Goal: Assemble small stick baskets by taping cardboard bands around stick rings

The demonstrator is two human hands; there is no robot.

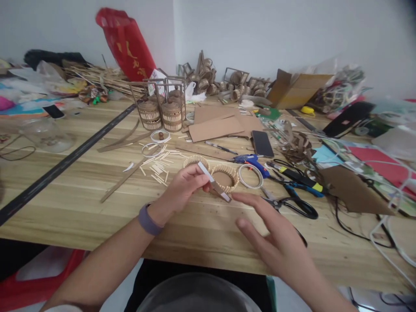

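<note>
My left hand [186,187], with a purple band at the wrist, pinches a short brown strip with white patches [214,184] between thumb and fingers. The strip slants down to the right. At its lower end, my right hand [271,232] is spread with nothing in it; its index fingertip is close to the strip, and I cannot tell if they touch. Just behind the strip sits a small round basket [225,177] walled with short wooden sticks. A second stick-walled ring [196,162] is partly hidden by my left hand.
Loose wooden sticks [159,167] and white rings [250,176] lie around the baskets. To the right are a blue glue gun [251,162], black-handled scissors [297,208], a cutter [297,175] and a phone [262,144]. Lidded baskets in frames [172,115] and cardboard sheets [216,128] stand farther back.
</note>
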